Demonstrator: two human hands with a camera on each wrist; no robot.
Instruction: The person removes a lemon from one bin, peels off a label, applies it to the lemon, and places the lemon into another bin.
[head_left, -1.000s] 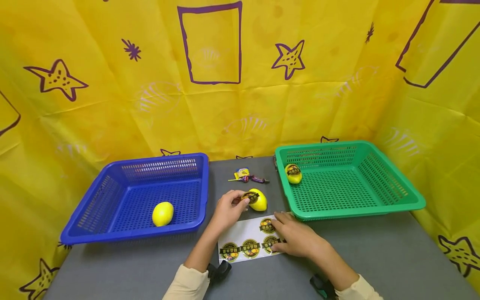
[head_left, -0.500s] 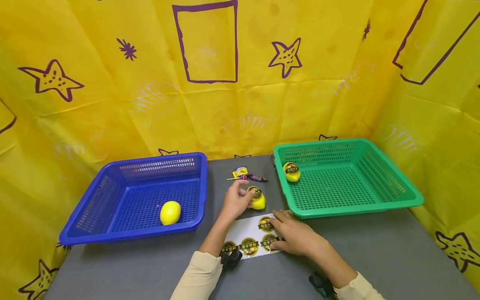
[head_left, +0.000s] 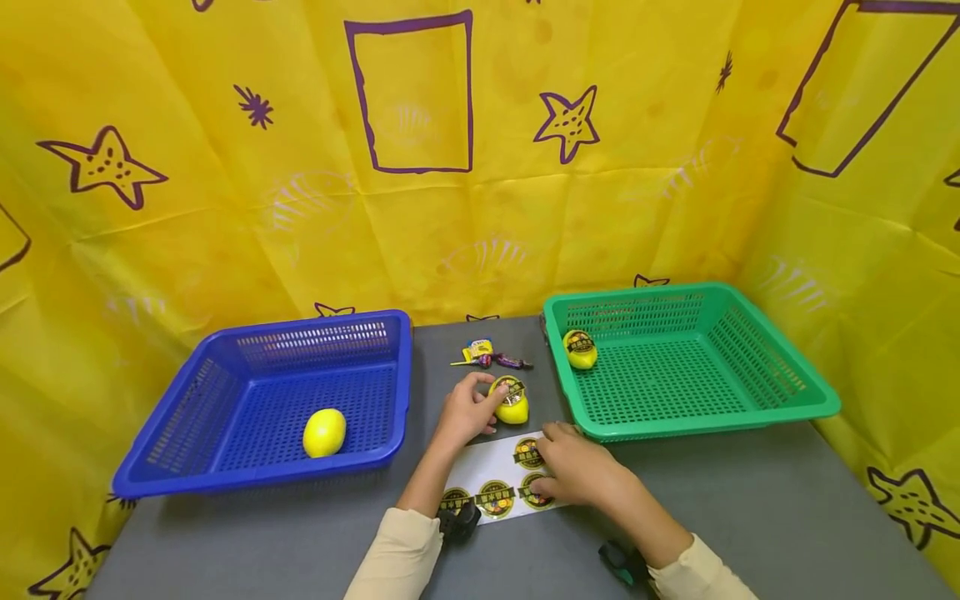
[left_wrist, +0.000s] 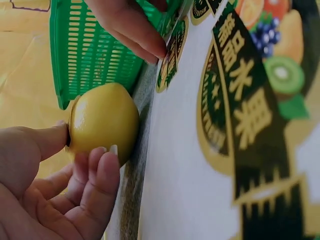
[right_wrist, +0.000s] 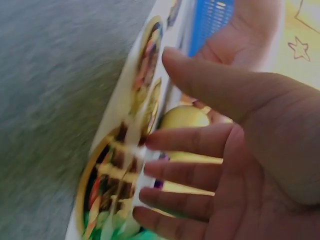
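Observation:
A yellow lemon (head_left: pixel 512 403) with a round dark sticker on top lies on the grey table (head_left: pixel 750 508) between the two baskets. My left hand (head_left: pixel 483 405) grips it from the left. In the left wrist view my thumb and curled fingers (left_wrist: pixel 102 167) close round the lemon (left_wrist: pixel 102 120). My right hand (head_left: pixel 557 460) lies flat with straight fingers on a white sticker sheet (head_left: pixel 487 475) that carries several round fruit labels. The right wrist view shows those fingers (right_wrist: pixel 195 165) spread over the sheet (right_wrist: pixel 127 145).
A blue basket (head_left: pixel 225 467) on the left holds a plain lemon (head_left: pixel 324 432). A green basket (head_left: pixel 780 408) on the right holds a stickered lemon (head_left: pixel 581 348). Candy wrappers (head_left: pixel 489 357) lie at the back between them. Yellow star-print cloth walls the table.
My left hand's fingers lifted off the lemon, then closed round it again; the lemon turned so that its sticker faces up. The right hand stayed on the sheet.

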